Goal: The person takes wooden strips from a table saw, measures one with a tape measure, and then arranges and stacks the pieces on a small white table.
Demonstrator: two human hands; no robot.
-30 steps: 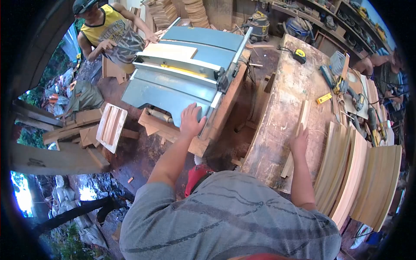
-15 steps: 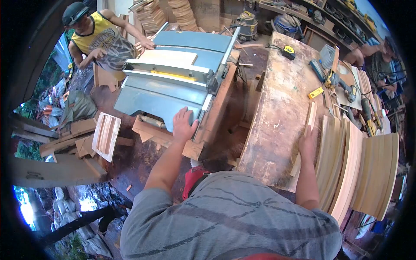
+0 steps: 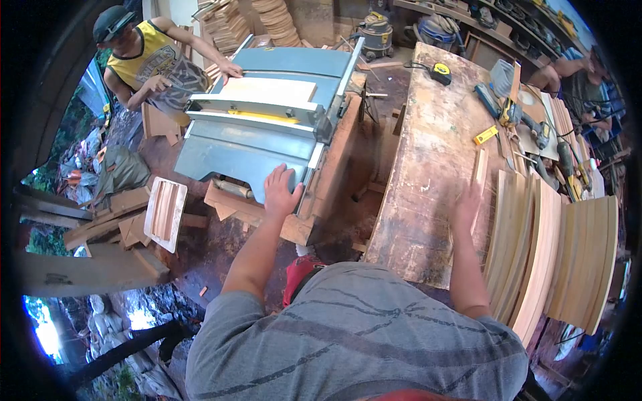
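Observation:
My left hand (image 3: 281,192) lies flat, fingers spread, on the near corner of the blue-grey table saw (image 3: 234,152). My right hand (image 3: 467,208) is blurred over the worn workbench (image 3: 421,174); its fingers look stretched out beside a narrow wood strip (image 3: 479,167). Whether it touches the strip is hard to tell. On the saw top, a pale board (image 3: 274,89) lies behind the rip fence (image 3: 257,115). At the saw's far left, a co-worker (image 3: 150,67) in a yellow top has one hand by the board and the other around a thin dark stick-like thing.
Curved wood pieces (image 3: 528,254) stand stacked along the bench's right. A tape measure (image 3: 440,72), a yellow level (image 3: 486,135) and a cordless drill (image 3: 535,130) lie on it. Offcuts (image 3: 110,214) and a small panel (image 3: 164,214) sit on the left. A shop vacuum (image 3: 374,37) stands behind.
My right hand has come off its place along the wood strip, shifting slightly left and upward. My left hand stays on the saw. The pale board has slid right along the fence.

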